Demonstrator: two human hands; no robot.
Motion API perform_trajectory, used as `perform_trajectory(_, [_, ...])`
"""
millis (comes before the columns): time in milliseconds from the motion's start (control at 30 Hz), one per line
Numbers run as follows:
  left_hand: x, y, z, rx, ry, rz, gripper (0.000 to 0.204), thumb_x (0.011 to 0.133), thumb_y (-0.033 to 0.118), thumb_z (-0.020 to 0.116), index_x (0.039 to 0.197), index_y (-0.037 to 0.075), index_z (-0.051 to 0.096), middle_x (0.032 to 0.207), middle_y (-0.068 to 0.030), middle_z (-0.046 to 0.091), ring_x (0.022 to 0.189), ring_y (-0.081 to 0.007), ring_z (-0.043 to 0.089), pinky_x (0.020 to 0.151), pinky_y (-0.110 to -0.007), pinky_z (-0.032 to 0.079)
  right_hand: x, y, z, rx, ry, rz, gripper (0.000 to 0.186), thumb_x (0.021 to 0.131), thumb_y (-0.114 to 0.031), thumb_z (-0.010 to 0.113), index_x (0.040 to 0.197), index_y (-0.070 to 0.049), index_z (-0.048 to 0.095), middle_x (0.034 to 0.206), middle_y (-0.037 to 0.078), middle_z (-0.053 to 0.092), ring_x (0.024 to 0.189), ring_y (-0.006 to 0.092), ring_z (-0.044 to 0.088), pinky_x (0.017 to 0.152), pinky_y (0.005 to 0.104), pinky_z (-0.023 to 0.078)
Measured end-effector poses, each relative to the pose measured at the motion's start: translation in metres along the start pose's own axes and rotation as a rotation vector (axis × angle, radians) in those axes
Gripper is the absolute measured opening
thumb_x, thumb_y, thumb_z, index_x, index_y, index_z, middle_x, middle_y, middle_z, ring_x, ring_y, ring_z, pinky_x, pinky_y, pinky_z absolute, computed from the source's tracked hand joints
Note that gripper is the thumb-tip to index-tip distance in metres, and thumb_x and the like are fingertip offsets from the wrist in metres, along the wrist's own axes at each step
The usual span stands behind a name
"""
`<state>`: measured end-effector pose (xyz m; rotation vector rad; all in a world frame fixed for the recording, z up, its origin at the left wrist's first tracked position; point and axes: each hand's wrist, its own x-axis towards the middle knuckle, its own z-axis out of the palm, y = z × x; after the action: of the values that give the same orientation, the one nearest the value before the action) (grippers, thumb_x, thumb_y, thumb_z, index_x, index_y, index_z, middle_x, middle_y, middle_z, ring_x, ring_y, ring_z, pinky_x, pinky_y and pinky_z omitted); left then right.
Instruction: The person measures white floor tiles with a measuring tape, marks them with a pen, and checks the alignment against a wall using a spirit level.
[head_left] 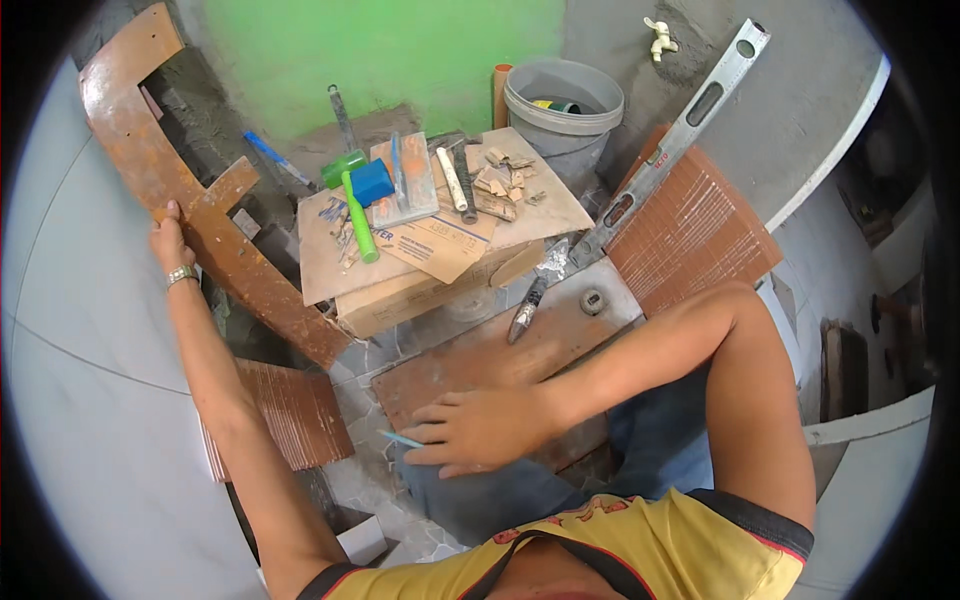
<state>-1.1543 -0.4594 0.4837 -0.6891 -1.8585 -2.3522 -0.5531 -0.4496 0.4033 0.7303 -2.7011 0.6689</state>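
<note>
My left hand (172, 242) is closed on the edge of a long rust-brown panel (190, 190) with square notches, which stands tilted at the left. My right hand (490, 430) is low in the middle, above my leg, with a thin light-blue pencil (402, 439) sticking out between its fingers. Just beyond it lies a worn brown board (470, 375). On that board rest a dark-handled trowel (528, 308), its blade smeared grey, and a small round metal piece (593, 301).
A cardboard-topped box (320, 270) carries a green-handled mallet (358, 215), a float (405, 180) and wood chips (495, 180). A grey bucket (565, 120) stands behind. A spirit level (690, 125) leans beside a ribbed brown tile (690, 230). Another tile (295, 415) is near my left forearm.
</note>
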Motion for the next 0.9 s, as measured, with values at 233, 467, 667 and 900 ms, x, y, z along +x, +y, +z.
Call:
perform_trajectory(233, [-0.036, 0.044, -0.007, 0.101, 0.061, 0.177, 0.04, 0.088, 0.013, 0.076, 0.122, -0.005, 0.063, 0.112, -0.0122, 0.07, 0.096, -0.0211, 0.067, 0.086, -0.036, 0.054, -0.008, -0.034, -0.05, 0.179, 0.022, -0.03, 0.042, 0.095, -0.026, 0.063, 0.132, -0.007, 0.056, 0.132, 0.016, 0.059, 0.116, 0.0341, 0.059, 0.095, 0.0447, 0.049])
perform_trajectory(467, [-0.04, 0.123, 0.029, 0.313, 0.24, 0.287, 0.048, 0.084, 0.025, 0.082, 0.116, -0.008, 0.067, 0.109, -0.0127, 0.072, 0.096, -0.0197, 0.064, 0.086, -0.037, 0.052, -0.05, 0.028, -0.032, 0.315, 0.094, 0.137, 0.03, 0.097, -0.023, 0.062, 0.12, -0.005, 0.061, 0.112, 0.019, 0.065, 0.098, 0.0383, 0.064, 0.084, 0.0465, 0.052])
perform_trajectory(667, [-0.042, 0.231, 0.103, 0.202, 0.035, 0.415, 0.024, 0.09, 0.019, 0.068, 0.109, 0.004, 0.067, 0.085, -0.002, 0.064, 0.072, -0.0147, 0.056, 0.061, -0.034, 0.046, -0.073, 0.043, -0.054, 0.404, 0.022, 0.22, 0.024, 0.096, -0.022, 0.062, 0.112, -0.004, 0.062, 0.101, 0.018, 0.066, 0.091, 0.0377, 0.066, 0.082, 0.0467, 0.053])
perform_trajectory(900, [-0.062, 0.229, 0.194, 0.467, 0.041, 0.492, 0.013, 0.092, 0.018, 0.067, 0.098, 0.006, 0.069, 0.083, 0.0003, 0.064, 0.07, -0.0143, 0.057, 0.059, -0.033, 0.046, -0.094, 0.087, -0.065, -0.017, 0.212, 0.123, 0.024, 0.094, -0.023, 0.064, 0.116, -0.014, 0.066, 0.109, 0.009, 0.067, 0.102, 0.0261, 0.064, 0.089, 0.0456, 0.047])
